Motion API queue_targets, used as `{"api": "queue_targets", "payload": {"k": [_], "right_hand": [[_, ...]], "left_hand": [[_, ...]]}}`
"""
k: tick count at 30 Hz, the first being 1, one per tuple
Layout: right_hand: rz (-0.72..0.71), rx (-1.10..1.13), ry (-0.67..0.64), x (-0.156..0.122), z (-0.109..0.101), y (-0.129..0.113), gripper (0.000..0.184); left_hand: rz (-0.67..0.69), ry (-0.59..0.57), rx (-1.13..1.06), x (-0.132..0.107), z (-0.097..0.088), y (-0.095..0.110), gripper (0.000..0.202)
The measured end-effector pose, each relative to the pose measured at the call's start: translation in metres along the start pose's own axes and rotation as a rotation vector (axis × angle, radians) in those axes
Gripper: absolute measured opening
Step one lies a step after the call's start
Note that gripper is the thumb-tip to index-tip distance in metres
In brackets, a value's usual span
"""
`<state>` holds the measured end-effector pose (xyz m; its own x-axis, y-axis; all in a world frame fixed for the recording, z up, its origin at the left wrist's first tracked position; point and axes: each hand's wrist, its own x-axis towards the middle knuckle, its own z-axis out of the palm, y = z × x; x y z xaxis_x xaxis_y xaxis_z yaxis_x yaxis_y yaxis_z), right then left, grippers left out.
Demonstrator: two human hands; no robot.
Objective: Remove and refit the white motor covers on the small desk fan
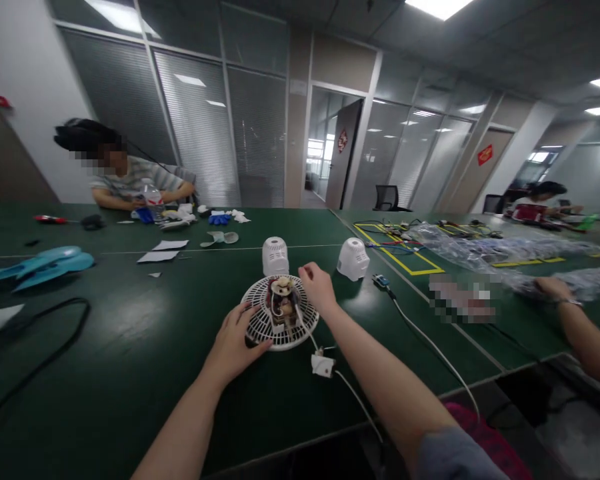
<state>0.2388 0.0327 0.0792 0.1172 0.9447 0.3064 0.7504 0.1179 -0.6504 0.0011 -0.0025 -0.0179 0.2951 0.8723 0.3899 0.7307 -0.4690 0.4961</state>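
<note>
A round white fan grille (285,339) lies on the green table in front of me. On its middle sits an exposed fan motor (282,303) with wires. My left hand (233,343) grips the grille's left rim between thumb and fingers. At the upper right of the grille is my right hand (319,288), its fingers curled together in a pinch; what they hold is hidden. From the motor a white cord runs to a small white box (323,365) just below the grille. Two white plastic housings, a left one (275,257) and a right one (353,260), stand behind the grille.
Blue fan blades (55,263) and a black cable (75,333) lie at left. To the right are a cable with a blue connector (381,281), plastic wrap (480,250) and another person's hand (555,290). A person (140,175) sits across the table (130,387).
</note>
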Motion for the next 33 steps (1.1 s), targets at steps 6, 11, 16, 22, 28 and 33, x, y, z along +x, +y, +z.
{"api": "queue_targets", "payload": {"k": [6, 11, 16, 22, 28, 33], "right_hand": [[0.051, 0.014, -0.068, 0.087, 0.046, -0.017, 0.073], [0.129, -0.04, -0.102, 0.111, 0.077, -0.017, 0.096], [0.115, -0.08, -0.09, 0.113, 0.093, -0.008, 0.071], [0.094, -0.097, -0.016, 0.111, 0.093, -0.008, 0.062], [0.045, -0.009, 0.105, 0.107, 0.07, -0.014, 0.055], [0.003, 0.086, 0.219, 0.095, 0.036, -0.02, 0.059]], "left_hand": [[-0.019, -0.01, -0.082, -0.001, -0.01, 0.005, 0.078], [-0.026, -0.001, -0.099, -0.001, -0.014, 0.005, 0.079], [-0.033, -0.003, -0.109, 0.0, -0.016, 0.005, 0.078], [-0.026, -0.002, -0.101, 0.0, -0.016, 0.005, 0.078], [-0.04, -0.008, -0.098, 0.0, -0.017, 0.006, 0.077], [-0.049, -0.013, -0.099, 0.0, -0.017, 0.006, 0.078]]}}
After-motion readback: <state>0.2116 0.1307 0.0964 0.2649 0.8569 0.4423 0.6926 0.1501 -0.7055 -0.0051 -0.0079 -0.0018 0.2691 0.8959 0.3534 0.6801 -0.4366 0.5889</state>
